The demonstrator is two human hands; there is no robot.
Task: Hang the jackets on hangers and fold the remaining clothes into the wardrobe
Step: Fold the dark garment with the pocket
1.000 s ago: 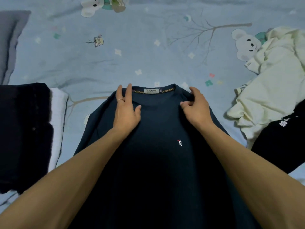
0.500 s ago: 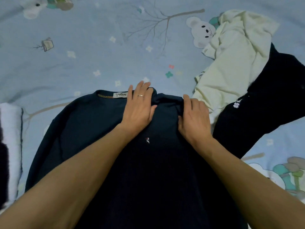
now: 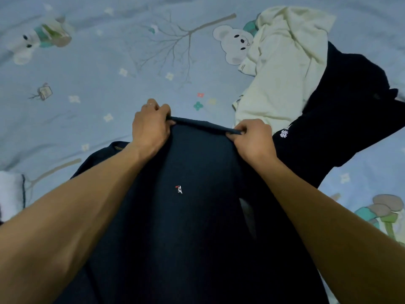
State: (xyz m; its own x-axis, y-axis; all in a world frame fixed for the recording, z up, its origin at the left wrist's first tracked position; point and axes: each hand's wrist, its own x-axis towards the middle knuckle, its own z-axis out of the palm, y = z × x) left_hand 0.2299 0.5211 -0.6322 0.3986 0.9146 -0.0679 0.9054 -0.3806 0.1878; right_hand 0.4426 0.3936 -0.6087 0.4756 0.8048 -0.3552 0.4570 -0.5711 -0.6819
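Note:
A dark navy shirt with a small red-and-white chest emblem lies spread on the bed in front of me. My left hand grips the shirt's top edge near the collar, fingers curled round the cloth. My right hand pinches the same edge at the right shoulder. Between the two hands the edge is pulled taut into a straight fold. The collar label end peeks out under my left forearm.
A cream garment lies crumpled at the upper right, with a black garment bearing white print beside it. A white folded item shows at the left edge. The blue bedsheet with bear and tree prints stretches beyond the shirt.
Both hands went from lying flat on the shirt to gripping its upper right edge and lifting it into a taut line. The view shifted further right.

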